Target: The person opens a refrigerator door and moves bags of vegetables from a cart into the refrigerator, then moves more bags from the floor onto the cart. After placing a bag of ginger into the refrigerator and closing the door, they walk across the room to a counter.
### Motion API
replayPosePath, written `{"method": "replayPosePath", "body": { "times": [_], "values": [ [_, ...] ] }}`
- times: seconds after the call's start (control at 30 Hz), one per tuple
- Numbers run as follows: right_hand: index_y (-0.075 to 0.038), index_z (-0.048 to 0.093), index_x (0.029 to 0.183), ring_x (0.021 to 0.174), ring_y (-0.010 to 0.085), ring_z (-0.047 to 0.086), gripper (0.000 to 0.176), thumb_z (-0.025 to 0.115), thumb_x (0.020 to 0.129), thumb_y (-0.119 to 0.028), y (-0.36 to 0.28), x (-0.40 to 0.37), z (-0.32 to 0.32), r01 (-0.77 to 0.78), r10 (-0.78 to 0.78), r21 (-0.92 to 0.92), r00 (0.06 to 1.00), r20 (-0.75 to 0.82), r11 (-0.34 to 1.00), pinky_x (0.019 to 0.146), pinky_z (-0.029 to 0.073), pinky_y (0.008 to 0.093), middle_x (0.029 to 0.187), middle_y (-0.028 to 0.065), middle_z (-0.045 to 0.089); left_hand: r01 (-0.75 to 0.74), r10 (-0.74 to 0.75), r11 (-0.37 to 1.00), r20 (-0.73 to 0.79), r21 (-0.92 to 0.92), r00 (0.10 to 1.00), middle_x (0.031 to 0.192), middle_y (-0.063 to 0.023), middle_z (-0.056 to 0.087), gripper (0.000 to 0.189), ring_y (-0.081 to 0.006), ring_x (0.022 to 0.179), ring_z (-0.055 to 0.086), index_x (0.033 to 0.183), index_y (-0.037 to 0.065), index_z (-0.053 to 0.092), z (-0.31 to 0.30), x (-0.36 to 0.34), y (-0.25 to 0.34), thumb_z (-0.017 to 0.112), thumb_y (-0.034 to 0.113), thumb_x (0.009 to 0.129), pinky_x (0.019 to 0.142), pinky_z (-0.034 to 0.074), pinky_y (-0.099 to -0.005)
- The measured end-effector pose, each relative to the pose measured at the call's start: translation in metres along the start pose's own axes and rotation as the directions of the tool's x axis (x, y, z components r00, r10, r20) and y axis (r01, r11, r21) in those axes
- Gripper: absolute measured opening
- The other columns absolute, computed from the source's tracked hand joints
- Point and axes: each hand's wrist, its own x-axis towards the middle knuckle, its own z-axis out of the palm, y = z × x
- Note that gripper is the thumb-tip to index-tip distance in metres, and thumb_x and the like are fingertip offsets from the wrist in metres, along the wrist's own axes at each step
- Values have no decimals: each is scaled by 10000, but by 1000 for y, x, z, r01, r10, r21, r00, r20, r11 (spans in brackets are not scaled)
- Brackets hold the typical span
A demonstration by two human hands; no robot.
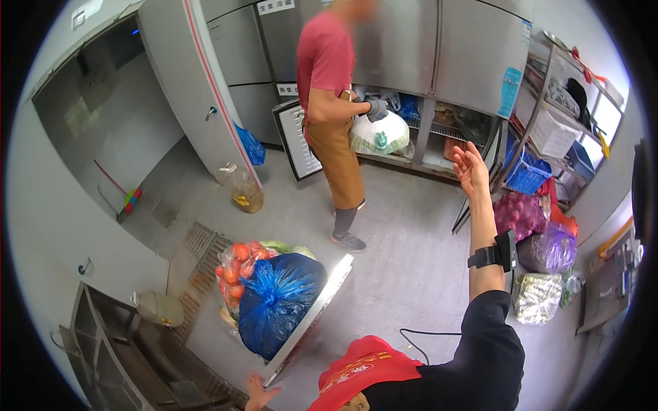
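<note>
My right hand (pixel 470 170) is stretched far forward, palm turned up, fingers loosely apart, holding nothing. In this view it overlaps the lower opening of the steel refrigerator (pixel 480 51). Down at the bottom, my left hand (pixel 260 395) has its fingers spread beside the near corner of a metal-edged table (pixel 312 317). On that table lie a full blue plastic bag (pixel 284 301) with a knotted top and a clear bag of tomatoes (pixel 240 268). Some pale green leafy vegetables (pixel 277 246) show behind them.
A person (pixel 329 109) in a brown apron and grey gloves holds a white bag (pixel 380 133) at the refrigerator's open lower compartments. On the right stand a shelf rack (pixel 541 103), a blue basket (pixel 528 172) and a net bag of onions (pixel 519 214). A plastic jug (pixel 243 190) sits on the floor.
</note>
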Motion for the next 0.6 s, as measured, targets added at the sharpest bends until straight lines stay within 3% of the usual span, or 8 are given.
{"method": "replayPosePath", "body": {
  "times": [0.07,0.13,0.3,0.4,0.53,0.6],
  "values": [
    [-140,271,1383,796,154,620,503,438,909,-116,-2,-14,-11,-20,20,-2,999,-25,1000,653,517,277,1091,153,605,-88,91,994,-53,63,994,1431,-235,212,972,-388,1340,131,1395,22,207,6,1,-5,712,456,687,1094,190,-392],
    [-150,254,1391,791,151,619,519,440,908,-117,-7,-20,-18,-24,24,-11,999,-41,1000,652,514,277,1090,148,606,-141,142,990,-31,9,989,1418,-274,198,945,-405,1319,180,1373,-4,243,1,2,-6,697,473,695,1081,191,-437],
    [-149,183,1418,785,139,617,613,450,873,-63,-20,-9,-18,5,-4,23,998,-57,1000,642,512,268,1105,157,595,-48,48,997,-3,-55,999,1401,-280,230,906,-406,1300,221,1363,-9,263,-5,15,-1,682,462,712,1059,227,-445],
    [-139,187,1416,770,136,613,607,447,873,-67,-21,1,-20,-8,10,-46,999,37,999,637,510,265,1095,155,598,16,-15,996,10,-92,1000,1390,-284,249,883,-406,1288,245,1356,-11,275,-14,21,5,674,456,722,1046,248,-449],
    [-118,295,1377,755,135,611,528,437,871,-62,-17,40,-50,-38,38,-54,999,10,998,642,508,264,1056,148,611,136,-140,972,-11,-190,990,1376,-289,275,853,-406,1272,278,1348,-15,290,-14,30,24,662,447,735,1029,277,-455],
    [-113,347,1350,750,139,611,487,433,873,-65,-11,65,-76,-74,72,-52,997,-32,996,638,507,269,1030,144,619,-45,93,958,-158,282,983,1333,-307,322,815,-426,1233,318,1349,-8,285,10,49,26,641,417,752,983,320,-476]
  ]
}}
